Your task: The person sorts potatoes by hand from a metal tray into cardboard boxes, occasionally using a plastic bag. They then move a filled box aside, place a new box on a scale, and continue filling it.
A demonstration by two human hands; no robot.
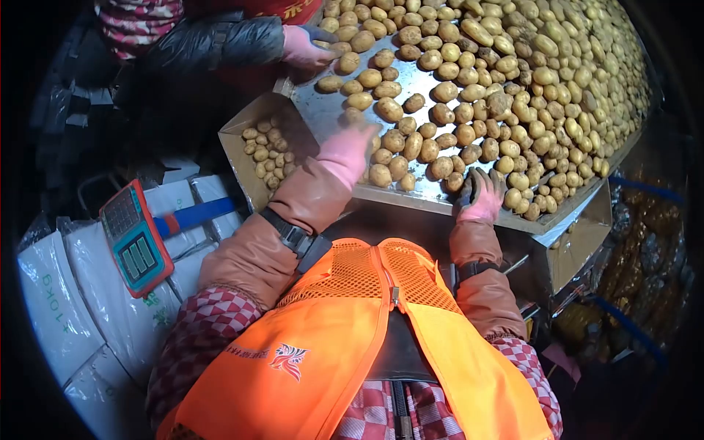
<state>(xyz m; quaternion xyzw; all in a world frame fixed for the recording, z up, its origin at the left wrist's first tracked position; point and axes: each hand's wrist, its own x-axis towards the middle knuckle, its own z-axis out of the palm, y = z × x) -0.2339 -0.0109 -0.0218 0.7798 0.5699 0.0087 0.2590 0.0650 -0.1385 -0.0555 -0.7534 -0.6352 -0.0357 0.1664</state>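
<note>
Potatoes (pixel 444 169) lie loose over a shiny metal table (pixel 418 78). My left hand (pixel 350 150), in a pink glove, is over the table's front left part, close beside several potatoes; its fingers are smeared by motion. At the front edge, my right hand (pixel 480 196) wears a pink glove with dark fingertips. Its fingers are apart and rest against the potatoes at the rim, holding none. Below my left forearm, a cardboard box (pixel 233 139) with small potatoes (pixel 265 152) stands against the table's left side.
Across the table's left corner, another person's gloved hand (pixel 308 48) touches the potatoes. A red-framed digital scale (pixel 136 238) stands at left by white wrapped boxes (pixel 55 293). A second cardboard box (pixel 579 246) sits under the right edge. Potatoes heap high toward the back right.
</note>
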